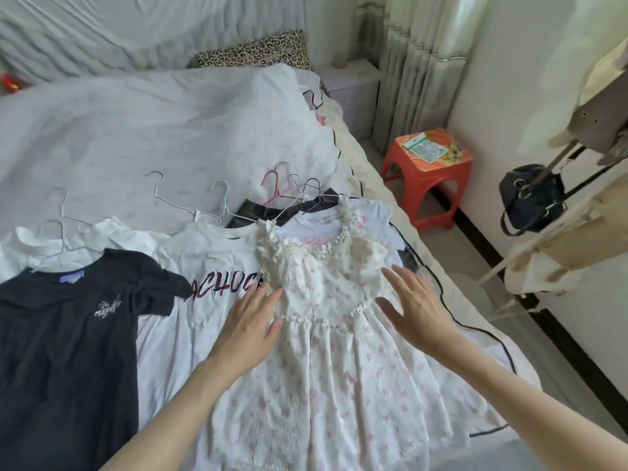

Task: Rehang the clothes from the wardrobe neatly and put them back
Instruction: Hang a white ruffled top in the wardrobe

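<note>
Floral dress (339, 351) under flat left hand (249, 326) and right hand (416, 309) (fingers spread) on the bed (136, 130), orange stool (428, 171) beside.

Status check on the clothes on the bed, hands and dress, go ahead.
Left hand and right hand open, flat on floral dress. Dress spread on bed, overlapping white lettered T-shirt. Black T-shirt at left, clear.
</note>
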The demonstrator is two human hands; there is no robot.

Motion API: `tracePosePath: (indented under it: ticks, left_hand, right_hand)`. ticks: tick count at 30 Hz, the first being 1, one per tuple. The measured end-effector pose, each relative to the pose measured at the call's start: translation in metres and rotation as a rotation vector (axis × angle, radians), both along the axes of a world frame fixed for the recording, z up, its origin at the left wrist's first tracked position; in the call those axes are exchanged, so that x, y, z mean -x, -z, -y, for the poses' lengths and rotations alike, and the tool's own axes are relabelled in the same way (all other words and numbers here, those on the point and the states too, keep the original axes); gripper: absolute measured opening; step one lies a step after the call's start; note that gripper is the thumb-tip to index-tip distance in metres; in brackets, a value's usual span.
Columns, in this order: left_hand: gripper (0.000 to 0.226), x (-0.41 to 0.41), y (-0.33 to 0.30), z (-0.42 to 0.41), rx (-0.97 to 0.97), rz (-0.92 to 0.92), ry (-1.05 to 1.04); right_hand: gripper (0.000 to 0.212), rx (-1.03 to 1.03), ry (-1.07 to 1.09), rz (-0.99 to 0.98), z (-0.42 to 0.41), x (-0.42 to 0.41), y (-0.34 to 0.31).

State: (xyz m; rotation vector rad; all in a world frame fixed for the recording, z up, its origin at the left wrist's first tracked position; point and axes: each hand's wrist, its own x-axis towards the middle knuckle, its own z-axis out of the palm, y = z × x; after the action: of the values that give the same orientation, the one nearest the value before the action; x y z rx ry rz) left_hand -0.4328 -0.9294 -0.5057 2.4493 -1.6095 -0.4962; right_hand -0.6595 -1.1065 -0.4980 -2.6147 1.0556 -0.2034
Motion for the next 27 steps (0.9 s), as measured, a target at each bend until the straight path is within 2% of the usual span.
tracePosePath:
  ticks: [7, 12, 17, 20, 23, 27]
  left_hand:
    - [0.053, -0.091, 0.084, 0.09, -0.168, -0.081, -0.023]
    - [0.043, -0.155, 0.126, 0.166, -0.019, -0.19, -0.098]
    - [0.045, -0.209, 0.176, 0.218, 0.008, -0.205, -0.205]
    - [0.04, -0.233, 0.2, 0.235, 0.079, -0.17, -0.19]
    - [0.04, -0.258, 0.219, 0.253, 0.153, -0.153, -0.236]
    - [0.031, -0.271, 0.242, 0.265, 0.175, -0.159, -0.222]
  right_hand:
    - [0.055, -0.136, 0.087, -0.187, 0.106, -0.098, 0.065]
    - [0.053, -0.126, 0.086, -0.21, 0.178, -0.158, 0.104]
    - [0.051, -0.135, 0.243, -0.299, 0.246, -0.214, 0.144]
    - [0.052, -0.071, 0.211, -0.259, 0.278, -0.245, 0.167]
    - [0.052, 0.035, 0.086, -0.294, 0.304, -0.271, 0.192]
    - [0.031, 0.166, 0.07, -0.313, 0.322, -0.29, 0.213]
